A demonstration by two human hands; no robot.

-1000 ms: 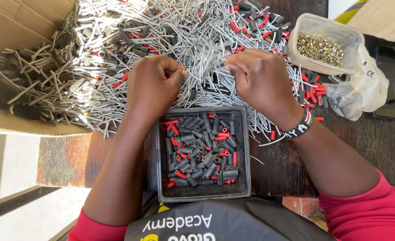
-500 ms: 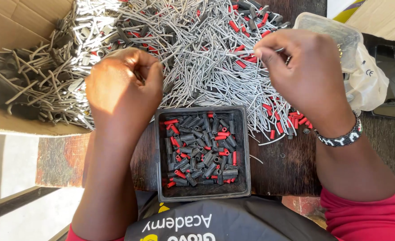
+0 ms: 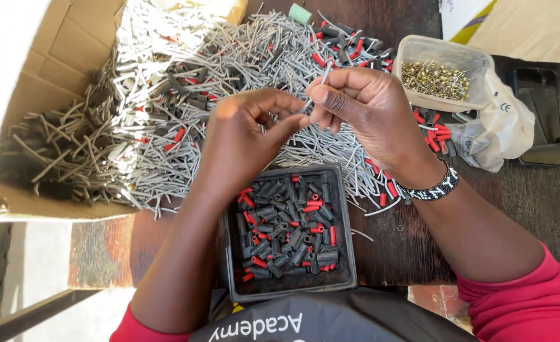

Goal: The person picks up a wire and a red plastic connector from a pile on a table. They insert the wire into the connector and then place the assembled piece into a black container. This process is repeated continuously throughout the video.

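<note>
Tray [image 3: 346, 253] nearest, filled with black and red sleeves. Above it, right hand [image 3: 372, 117] pinches 1 grey pin [image 3: 318, 85] upright — left hand [image 3: 245, 139] fingertips close on its lower end. Beyond — pin pile [image 3: 229, 69], tub [image 3: 445, 54].

Hidden: my left hand [image 3: 245, 136] covers the lower end of the thin grey piece [image 3: 318, 85] pinched by my right hand [image 3: 369, 117] | tray [image 3: 350, 253] corner under left wrist | cardboard box [image 3: 52, 76] cut by frame edge | both elbows out of frame.
</note>
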